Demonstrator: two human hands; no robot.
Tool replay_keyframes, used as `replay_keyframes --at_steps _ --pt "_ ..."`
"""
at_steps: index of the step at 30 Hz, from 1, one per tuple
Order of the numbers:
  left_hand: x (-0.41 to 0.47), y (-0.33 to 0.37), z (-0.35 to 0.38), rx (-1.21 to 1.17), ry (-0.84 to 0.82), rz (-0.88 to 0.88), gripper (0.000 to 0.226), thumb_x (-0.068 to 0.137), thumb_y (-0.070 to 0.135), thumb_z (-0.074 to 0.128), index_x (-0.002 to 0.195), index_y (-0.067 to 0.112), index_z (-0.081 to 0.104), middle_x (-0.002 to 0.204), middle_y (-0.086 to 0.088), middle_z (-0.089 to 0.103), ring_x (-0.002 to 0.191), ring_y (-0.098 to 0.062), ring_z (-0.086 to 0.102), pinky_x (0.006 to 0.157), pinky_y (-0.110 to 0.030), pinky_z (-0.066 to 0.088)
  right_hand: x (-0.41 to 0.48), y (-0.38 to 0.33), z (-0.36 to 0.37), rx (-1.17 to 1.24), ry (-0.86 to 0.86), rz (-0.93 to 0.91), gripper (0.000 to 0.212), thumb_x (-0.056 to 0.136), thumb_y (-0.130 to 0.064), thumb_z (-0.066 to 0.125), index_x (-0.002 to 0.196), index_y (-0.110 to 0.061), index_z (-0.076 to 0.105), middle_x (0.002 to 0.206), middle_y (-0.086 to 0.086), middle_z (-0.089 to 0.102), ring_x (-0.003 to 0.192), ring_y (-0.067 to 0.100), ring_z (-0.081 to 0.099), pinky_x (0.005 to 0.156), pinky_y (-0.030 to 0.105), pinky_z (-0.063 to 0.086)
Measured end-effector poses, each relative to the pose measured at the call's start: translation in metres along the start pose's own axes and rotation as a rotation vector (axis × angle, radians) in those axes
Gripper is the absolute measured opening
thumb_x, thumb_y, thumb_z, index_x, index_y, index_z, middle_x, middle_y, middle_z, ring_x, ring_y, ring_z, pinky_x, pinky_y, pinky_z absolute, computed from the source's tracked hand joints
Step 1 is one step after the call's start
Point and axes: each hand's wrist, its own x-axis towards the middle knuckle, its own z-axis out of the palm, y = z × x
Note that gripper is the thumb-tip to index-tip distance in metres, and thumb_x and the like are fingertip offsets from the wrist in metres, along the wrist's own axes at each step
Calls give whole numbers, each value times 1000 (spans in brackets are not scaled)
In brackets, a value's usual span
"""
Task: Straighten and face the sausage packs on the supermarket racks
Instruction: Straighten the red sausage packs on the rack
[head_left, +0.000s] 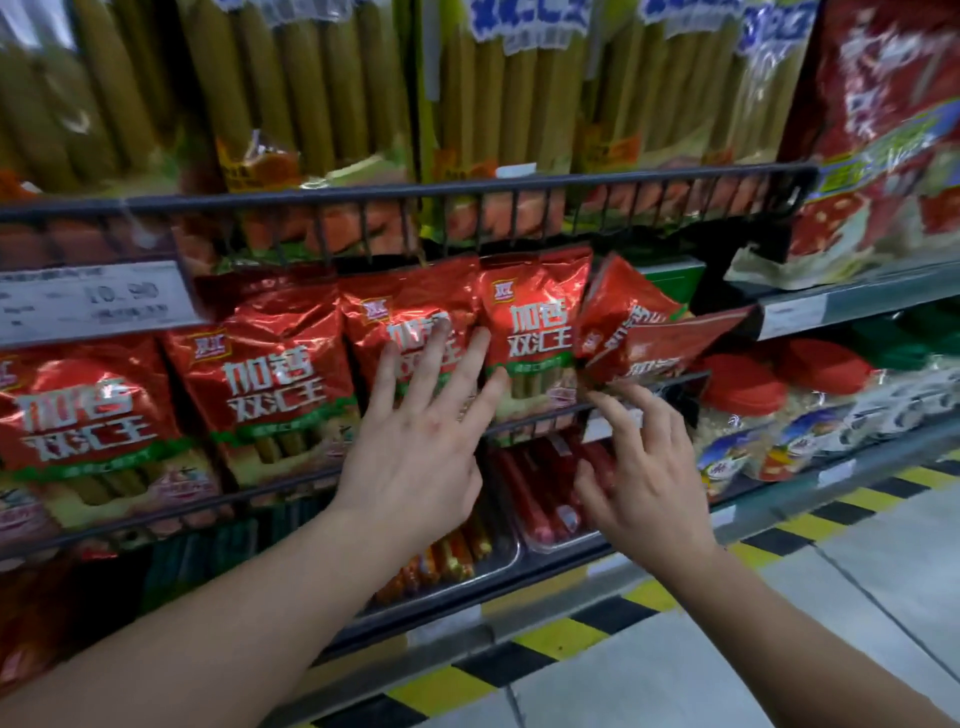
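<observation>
Facing the row is under way. The left hand (415, 457), fingers straight and spread, presses on upright red foil sausage packs (530, 332) in the dark wire rack (670, 379). The right hand (644, 467), loosely curled and gripping nothing, reaches toppled red foil packs (639, 332) at the rack's right end, their long axes leaning rightward. They likely need standing upright next, labels forward.

A supermarket aisle — tiered wire racks (415, 188) packed with rows of identical red sausage packs (270, 384), a shelf-edge price label (93, 301) reading 10.90, more packaged goods (883, 156) to the right, and yellow-black hazard striping (561, 636) along the floor
</observation>
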Motion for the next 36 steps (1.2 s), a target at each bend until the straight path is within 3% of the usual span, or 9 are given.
replay_keyframes --at_steps 4,8,12,17,20,24,28,33,36 --pt "30 19 5 11 -12 23 77 93 42 43 156 25 1 162 -6 -21 147 -33 -23 116 -60 -10 4 39 -3 88 94 153 48 83 -17 68 123 0 47 129 20 46 123 37 46 99 46 42" --pt "54 39 5 -124 59 37 79 89 47 52 154 15 22 163 -10 13 151 -29 5 120 -54 10 28 77 -9 220 149 285 47 88 -12 64 129 -1 44 133 18 46 127 33 44 104 38 36" --pt "78 65 -4 -475 168 -15 75 92 48 55 152 16 25 156 -4 31 146 -22 26 118 -38 24 58 109 -12 306 71 267 55 95 -14 58 145 -11 36 145 8 45 135 24 40 108 30 32" --pt "105 87 -14 -767 203 -26 66 90 35 65 147 28 32 138 8 42 121 -16 49 95 -39 49 84 125 -7 355 -42 134 72 87 -11 58 153 -21 30 147 8 46 137 25 39 109 34 35" --pt "115 91 -15 -758 220 -5 56 89 21 68 140 28 45 124 8 50 105 -18 57 85 -43 51 91 128 -4 360 -109 135 78 81 -19 55 154 -28 29 145 9 47 134 28 40 106 33 35" --pt "122 89 -13 -728 231 -21 35 90 18 67 122 23 54 109 7 60 95 -14 58 80 -37 49 97 127 -2 234 -116 145 75 86 -21 63 153 -31 31 138 12 45 127 35 38 96 47 44" --pt "128 88 -14 -796 240 -70 26 92 19 65 114 23 52 101 11 62 87 -7 57 73 -26 45 102 122 0 6 -125 219 61 89 -30 59 146 -18 39 138 11 43 119 36 42 74 43 46" --pt "140 84 -12 -835 291 -211 23 91 20 67 101 26 46 73 17 56 65 5 56 54 -12 38 97 128 5 141 -16 384 44 97 -38 55 130 -11 44 126 11 53 102 41 56 65 37 32" --pt "146 83 -12 -853 318 -294 23 91 20 67 102 24 47 76 17 57 66 4 58 55 -21 44 96 131 4 161 -4 437 39 100 -39 49 128 -13 42 127 9 55 101 43 59 67 38 33"
